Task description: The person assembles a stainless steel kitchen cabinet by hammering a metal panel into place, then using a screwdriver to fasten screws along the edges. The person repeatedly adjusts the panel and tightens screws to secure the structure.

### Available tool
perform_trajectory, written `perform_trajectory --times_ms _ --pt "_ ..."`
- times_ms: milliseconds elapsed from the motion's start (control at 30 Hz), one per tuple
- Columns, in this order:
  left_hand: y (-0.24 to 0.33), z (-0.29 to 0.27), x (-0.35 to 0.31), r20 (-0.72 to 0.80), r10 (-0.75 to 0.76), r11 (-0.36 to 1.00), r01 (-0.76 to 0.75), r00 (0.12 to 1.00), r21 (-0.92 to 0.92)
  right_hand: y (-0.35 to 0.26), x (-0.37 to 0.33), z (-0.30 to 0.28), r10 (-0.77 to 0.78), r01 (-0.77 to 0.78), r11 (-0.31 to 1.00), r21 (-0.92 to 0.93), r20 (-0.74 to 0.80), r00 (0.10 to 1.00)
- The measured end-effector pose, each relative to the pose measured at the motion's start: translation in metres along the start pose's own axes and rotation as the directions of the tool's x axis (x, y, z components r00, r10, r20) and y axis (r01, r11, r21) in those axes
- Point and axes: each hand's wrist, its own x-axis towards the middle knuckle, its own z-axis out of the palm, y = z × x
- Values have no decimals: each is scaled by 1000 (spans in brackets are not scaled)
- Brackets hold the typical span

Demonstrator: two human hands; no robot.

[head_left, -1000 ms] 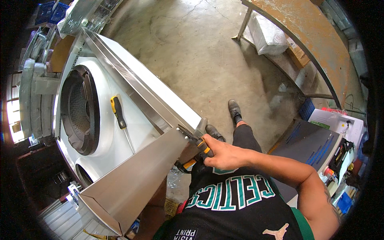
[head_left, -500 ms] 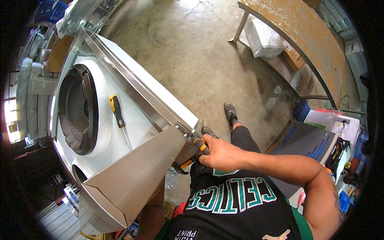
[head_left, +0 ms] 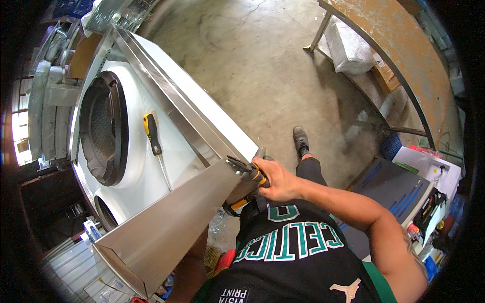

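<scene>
Head view: right arm [head_left: 348, 204] bent, right grip [head_left: 279, 180] clasping pliers [head_left: 256, 174]; left grip hidden, state unclear

Right fingers [head_left: 267, 168] curled, right elbow [head_left: 378, 217] bent

A workshop: concrete floor [head_left: 242, 91], worn workbench [head_left: 401, 48], screwdriver [head_left: 154, 143]

The jersey [head_left: 303, 275] is black — white-edged green lettering [head_left: 287, 245], green trim [head_left: 380, 282] — with dark shorts [head_left: 309, 170] and a dark shoe [head_left: 300, 137].
</scene>
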Motion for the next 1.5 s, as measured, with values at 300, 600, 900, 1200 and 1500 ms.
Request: perform_trajectory --times_ms 300,600,900,1200,1500 --pt "-2 3 6 -39 -10 1000 11 999 9 -10 -7 3 90 -91 996 9 31 995" --pt "-7 8 8 -56 -11 1000 11 998 4 -40 -26 9 316 -322 916 241 64 947" --pt "-7 10 5 -50 -55 998 56 997 3 -66 -28 23 299 -470 -38 882 459 837" --pt "0 2 -12 -56 -134 991 135 989 13 -54 -43 -35 269 -226 924 307 -105 957" --pt "19 3 -57 -72 -492 869 494 868 12 18 -28 -44 -64 36 975 -219 -121 991"
